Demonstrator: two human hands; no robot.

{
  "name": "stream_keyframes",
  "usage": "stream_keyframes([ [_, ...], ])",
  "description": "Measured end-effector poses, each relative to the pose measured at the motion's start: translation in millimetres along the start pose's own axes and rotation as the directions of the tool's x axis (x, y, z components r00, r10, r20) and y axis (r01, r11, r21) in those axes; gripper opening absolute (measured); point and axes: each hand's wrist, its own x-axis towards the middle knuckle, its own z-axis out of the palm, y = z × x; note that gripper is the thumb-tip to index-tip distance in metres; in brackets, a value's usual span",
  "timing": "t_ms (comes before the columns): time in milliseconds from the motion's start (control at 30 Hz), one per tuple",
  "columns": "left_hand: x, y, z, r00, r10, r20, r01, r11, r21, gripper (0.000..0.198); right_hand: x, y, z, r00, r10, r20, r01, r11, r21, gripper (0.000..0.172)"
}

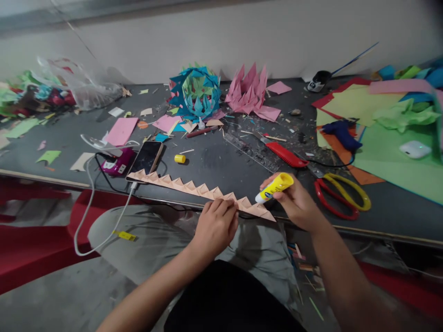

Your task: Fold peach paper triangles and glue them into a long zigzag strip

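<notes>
A long peach folded-paper strip with a row of pointed triangles lies along the table's front edge, its left end over a phone. My left hand is closed on the strip right of its middle, fingertips pressed together on the lower edge. In my right hand is a yellow glue stick, tilted with its white end down at the triangles near the strip's right end. The yellow cap sits apart on the table, beside the phone.
Behind stand a blue-green paper ring and a pink folded-paper piece. Right of centre lie a red cutter, scissors and coloured sheets. A purple adapter with cables is at the left.
</notes>
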Motion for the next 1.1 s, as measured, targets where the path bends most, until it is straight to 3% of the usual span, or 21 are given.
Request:
stream_keyframes([
  [100,14.5,-5.6,-2.9,0.996,-0.072,0.049,0.078,0.988,-0.133,0.019,-1.6,1.6,2.0,0.999,0.016,0.039,-0.015,0.999,-0.029,0.019],
  [200,22.5,-9.7,-1.7,0.991,-0.114,0.073,0.122,0.987,-0.104,0.014,-3.9,4.8,2.4,0.998,0.034,0.054,-0.033,0.999,-0.021,0.019],
  [367,20.2,-13.8,4.2,0.997,0.002,0.072,-0.002,1.0,-0.007,0.021,-8.3,9.9,3.2,0.995,0.055,0.084,-0.054,0.998,-0.018,0.02],
  [567,12.5,-16.6,12.5,0.995,0.073,-0.067,-0.079,0.992,-0.097,0.017,-9.3,6.0,7.3,0.994,0.056,0.09,-0.056,0.998,-0.002,0.02],
  [767,11.6,-14.3,13.4,0.989,0.057,-0.135,-0.071,0.992,-0.103,0.018,-7.8,-2.0,11.1,0.969,0.065,0.238,-0.054,0.997,-0.052,0.021],
  [1000,11.0,-13.6,14.6,0.992,0.052,-0.116,-0.064,0.993,-0.095,0.016,5.7,-7.9,5.7,0.914,0.123,0.387,-0.041,0.976,-0.215,0.023],
  [1100,11.5,-13.1,13.4,0.995,0.051,-0.091,-0.059,0.994,-0.087,0.019,11.1,-7.6,7.0,0.898,0.148,0.415,-0.066,0.976,-0.207,0.022],
])
